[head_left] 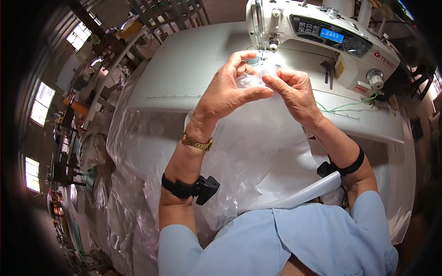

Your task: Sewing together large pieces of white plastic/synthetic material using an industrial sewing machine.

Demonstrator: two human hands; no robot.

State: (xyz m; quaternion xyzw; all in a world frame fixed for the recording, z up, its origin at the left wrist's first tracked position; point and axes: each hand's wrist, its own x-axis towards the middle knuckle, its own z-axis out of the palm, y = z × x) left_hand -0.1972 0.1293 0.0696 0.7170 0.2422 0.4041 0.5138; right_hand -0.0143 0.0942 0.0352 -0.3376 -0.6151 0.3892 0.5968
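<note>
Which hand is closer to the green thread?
The right hand. It is just beside the left end of the green thread; the left hand is farther left, past the right hand.

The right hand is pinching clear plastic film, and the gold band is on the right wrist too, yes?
No, the gold band is on the left wrist, as the head view shows; the right hand does pinch the clear plastic film.

Clear plastic film (230, 156), thin, shiny, creased; top end bunched, pinched in R hand (292, 92) beside L hand (237, 80), nr. sewing machine (317, 57); lower pt. hangs loose, wrinkled, below tbl. (179, 64) edge.
</note>
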